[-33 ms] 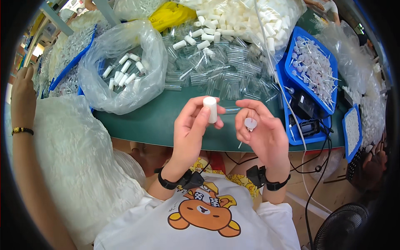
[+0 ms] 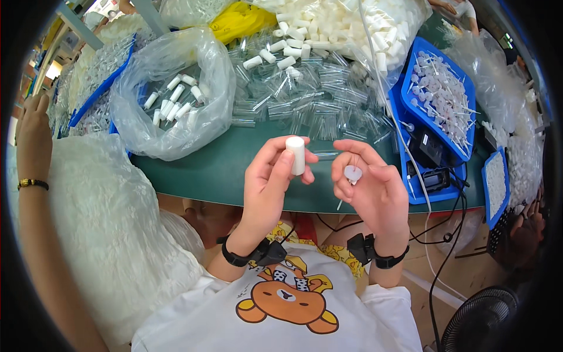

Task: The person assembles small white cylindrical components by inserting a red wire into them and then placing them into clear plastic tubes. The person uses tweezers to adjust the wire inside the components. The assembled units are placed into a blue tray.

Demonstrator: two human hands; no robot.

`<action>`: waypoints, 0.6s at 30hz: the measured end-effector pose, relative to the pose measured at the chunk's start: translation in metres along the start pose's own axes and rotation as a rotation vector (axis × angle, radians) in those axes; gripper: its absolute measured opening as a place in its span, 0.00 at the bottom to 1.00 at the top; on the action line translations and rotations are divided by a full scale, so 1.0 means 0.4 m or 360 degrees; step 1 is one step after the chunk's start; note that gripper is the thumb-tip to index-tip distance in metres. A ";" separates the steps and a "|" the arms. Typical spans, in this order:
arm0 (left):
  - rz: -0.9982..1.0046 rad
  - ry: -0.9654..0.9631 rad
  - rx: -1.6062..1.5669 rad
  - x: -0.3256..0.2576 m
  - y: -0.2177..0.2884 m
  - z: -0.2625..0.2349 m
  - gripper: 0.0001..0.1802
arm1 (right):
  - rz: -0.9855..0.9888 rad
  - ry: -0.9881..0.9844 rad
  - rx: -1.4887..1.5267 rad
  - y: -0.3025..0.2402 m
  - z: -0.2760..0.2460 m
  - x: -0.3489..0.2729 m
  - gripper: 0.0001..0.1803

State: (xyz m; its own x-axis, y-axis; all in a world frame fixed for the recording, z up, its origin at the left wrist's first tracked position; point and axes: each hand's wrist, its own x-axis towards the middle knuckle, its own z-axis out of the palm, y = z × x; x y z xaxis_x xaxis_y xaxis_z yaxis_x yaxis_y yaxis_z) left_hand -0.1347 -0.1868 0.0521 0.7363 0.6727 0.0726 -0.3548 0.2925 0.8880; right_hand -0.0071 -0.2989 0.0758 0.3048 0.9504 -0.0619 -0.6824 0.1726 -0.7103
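My left hand (image 2: 267, 185) pinches an upright white cylindrical cap (image 2: 297, 157) between thumb and fingers, above the near part of the green table. Just to its right, my right hand (image 2: 375, 186) is curled palm up around a small translucent stopper (image 2: 353, 173) with a round disc top. A thin white stem (image 2: 339, 205) pokes out below these fingers. The cap and the stopper are apart. Beyond both hands lie many loose clear tubes (image 2: 325, 120) on the green tabletop (image 2: 275, 176).
At the left stands an open plastic bag (image 2: 132, 126) holding capped tubes. White caps (image 2: 346, 26) heap at the back. A blue tray (image 2: 404, 88) of stemmed stoppers (image 2: 437, 97) sits right, near a white cable (image 2: 375, 64). Another person's arm (image 2: 35, 152) is at far left.
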 end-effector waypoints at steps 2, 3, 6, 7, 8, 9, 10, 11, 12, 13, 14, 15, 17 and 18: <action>-0.0028 -0.0023 -0.0050 -0.003 0.000 -0.003 0.15 | -0.0010 0.0008 0.0077 -0.002 -0.006 -0.005 0.24; -0.0040 -0.0033 -0.0074 -0.004 0.000 -0.004 0.15 | -0.0033 0.0021 0.0012 -0.002 -0.007 -0.007 0.25; 0.0002 -0.0084 -0.0002 -0.012 -0.011 -0.009 0.18 | -0.0083 0.0054 -0.0192 -0.003 -0.008 -0.013 0.29; -0.0001 -0.0073 0.0026 -0.013 -0.009 -0.005 0.18 | -0.0086 0.0060 -0.0266 -0.004 -0.005 -0.014 0.30; -0.0004 -0.0063 0.0055 -0.015 -0.007 0.003 0.18 | -0.0089 0.0067 -0.0339 -0.004 -0.001 -0.015 0.31; -0.0009 -0.0052 0.0084 -0.016 -0.007 0.009 0.18 | -0.0111 0.0108 -0.0348 -0.003 0.004 -0.016 0.32; 0.0007 -0.0056 0.0069 -0.018 -0.010 0.012 0.17 | -0.0133 0.0149 -0.0356 -0.001 0.009 -0.018 0.32; 0.0026 -0.0063 0.0055 -0.020 -0.012 0.016 0.16 | -0.0158 0.0189 -0.0365 0.001 0.012 -0.019 0.32; 0.0044 -0.0069 0.0042 -0.022 -0.014 0.017 0.15 | -0.0137 0.0229 -0.0350 0.003 0.008 -0.021 0.30; 0.0044 -0.0137 0.0043 -0.022 -0.016 0.013 0.14 | -0.0116 0.0270 -0.0336 0.007 0.001 -0.022 0.29; 0.0043 -0.0206 0.0041 -0.023 -0.021 0.004 0.13 | -0.0095 0.0312 -0.0323 0.009 -0.006 -0.025 0.27; 0.0043 -0.0275 0.0040 -0.024 -0.023 -0.001 0.12 | -0.0073 0.0343 -0.0308 0.010 -0.013 -0.029 0.23; 0.0026 -0.0342 0.0130 -0.025 -0.022 -0.001 0.11 | -0.0027 0.0404 -0.0277 0.012 -0.028 -0.037 0.16; 0.0016 -0.0375 0.0176 -0.027 -0.022 0.001 0.11 | -0.0092 0.0379 -0.0189 0.018 -0.039 -0.042 0.14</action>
State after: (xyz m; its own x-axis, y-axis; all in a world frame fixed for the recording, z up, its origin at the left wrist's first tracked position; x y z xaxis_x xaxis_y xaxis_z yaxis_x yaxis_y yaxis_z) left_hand -0.1393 -0.1968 0.0436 0.8515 0.4946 0.1742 -0.3075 0.2018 0.9299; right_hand -0.0070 -0.3175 0.0608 0.4986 0.8496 -0.1720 -0.5808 0.1801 -0.7939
